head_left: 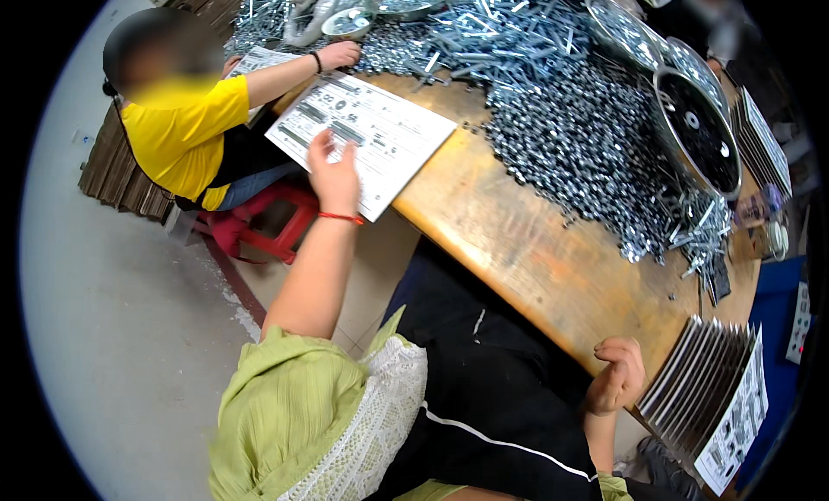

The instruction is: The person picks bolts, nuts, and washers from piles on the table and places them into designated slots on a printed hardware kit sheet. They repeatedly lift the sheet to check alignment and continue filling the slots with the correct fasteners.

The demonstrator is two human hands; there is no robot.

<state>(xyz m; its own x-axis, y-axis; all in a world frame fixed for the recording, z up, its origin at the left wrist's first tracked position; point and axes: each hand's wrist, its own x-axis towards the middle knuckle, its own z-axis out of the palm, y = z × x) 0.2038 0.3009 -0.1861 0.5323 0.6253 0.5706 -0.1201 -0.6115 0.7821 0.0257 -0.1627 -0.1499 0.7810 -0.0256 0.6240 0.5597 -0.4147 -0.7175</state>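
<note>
My left hand reaches out and rests on a white printed sheet that lies on the wooden table, fingers on its near-left corner; a red band circles the wrist. My right hand hovers at the table's near edge with fingers loosely curled and nothing in it, just left of a stack of printed cards. A big heap of silver screws and bolts covers the far half of the table.
A person in a yellow shirt sits at the left on a red stool, one hand at the screw heap. Metal bowls stand at the right, small dishes at the back. Cardboard is stacked behind the person.
</note>
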